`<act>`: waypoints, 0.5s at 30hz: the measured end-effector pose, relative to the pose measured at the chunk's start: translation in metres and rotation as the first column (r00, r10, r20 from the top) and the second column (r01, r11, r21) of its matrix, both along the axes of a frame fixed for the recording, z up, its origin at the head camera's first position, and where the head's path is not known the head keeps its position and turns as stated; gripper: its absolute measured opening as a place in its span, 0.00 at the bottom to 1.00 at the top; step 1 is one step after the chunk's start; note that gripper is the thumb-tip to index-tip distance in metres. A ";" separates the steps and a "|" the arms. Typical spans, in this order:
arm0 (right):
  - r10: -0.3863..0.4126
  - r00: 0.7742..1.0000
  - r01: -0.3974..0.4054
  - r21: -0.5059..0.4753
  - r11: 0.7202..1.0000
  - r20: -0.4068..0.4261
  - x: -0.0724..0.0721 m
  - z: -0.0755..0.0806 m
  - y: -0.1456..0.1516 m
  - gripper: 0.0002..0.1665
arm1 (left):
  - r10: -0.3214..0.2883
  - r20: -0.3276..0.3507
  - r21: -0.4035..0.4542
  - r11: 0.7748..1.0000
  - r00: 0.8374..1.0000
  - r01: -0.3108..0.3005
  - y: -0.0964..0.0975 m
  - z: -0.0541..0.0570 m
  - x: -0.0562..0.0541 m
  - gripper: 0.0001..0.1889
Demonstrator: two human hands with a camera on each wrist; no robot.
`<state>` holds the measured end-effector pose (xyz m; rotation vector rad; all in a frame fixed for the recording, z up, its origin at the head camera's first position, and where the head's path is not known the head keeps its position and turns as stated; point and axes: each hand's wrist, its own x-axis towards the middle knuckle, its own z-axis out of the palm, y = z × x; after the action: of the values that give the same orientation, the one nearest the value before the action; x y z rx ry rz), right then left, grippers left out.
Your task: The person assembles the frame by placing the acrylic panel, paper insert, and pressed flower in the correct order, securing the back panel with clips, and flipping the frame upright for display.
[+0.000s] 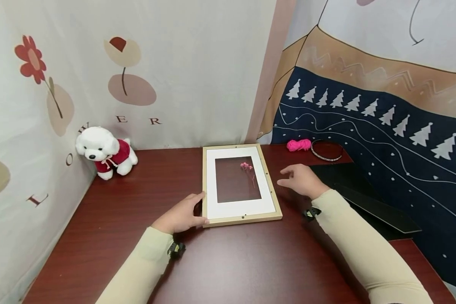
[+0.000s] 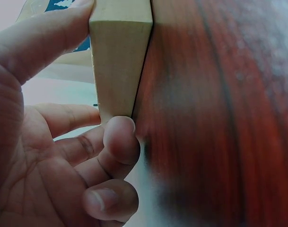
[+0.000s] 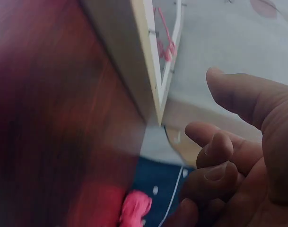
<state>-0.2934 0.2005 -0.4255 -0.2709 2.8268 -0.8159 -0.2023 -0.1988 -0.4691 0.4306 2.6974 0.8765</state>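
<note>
A light wooden picture frame (image 1: 270,185) with a white mat (image 1: 233,209) lies on the dark red table. Inside the mat's window, a small sprig of pink flowers (image 1: 246,166) lies toward the upper right. My left hand (image 1: 179,215) holds the frame at its left side near the lower corner. In the left wrist view, thumb and curled fingertips meet the wooden edge (image 2: 120,66). Just right of the frame, my right hand (image 1: 303,180) hovers with loosely bent fingers and holds nothing. The right wrist view shows it apart from the frame's side (image 3: 129,52).
A black backing board (image 1: 342,173) with a raised flap (image 1: 380,209) lies at the right, under my right forearm. Behind it are a bundle of pink yarn (image 1: 298,145) and a thin ring (image 1: 328,159). A white plush dog (image 1: 99,145) sits back left. Printed curtains (image 1: 197,76) border the table.
</note>
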 end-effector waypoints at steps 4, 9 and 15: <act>-0.034 0.999 0.034 -0.012 0.999 -0.007 0.011 0.000 0.024 0.30 | -0.001 -0.001 0.000 1.000 1.000 0.001 0.000 0.001 0.000 0.51; -0.053 0.999 0.053 -0.032 0.998 0.000 0.024 -0.004 0.050 0.29 | 0.001 0.003 0.000 1.000 1.000 -0.001 0.000 0.000 -0.001 0.51; -0.066 0.998 0.065 -0.025 0.998 -0.015 0.035 -0.013 0.074 0.23 | -0.011 -0.011 -0.002 1.000 1.000 0.011 0.000 -0.001 -0.001 0.51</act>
<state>-0.2586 0.2747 -0.4387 -0.1900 2.8552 -0.8663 -0.2029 -0.1987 -0.4702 0.4509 2.7024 0.8714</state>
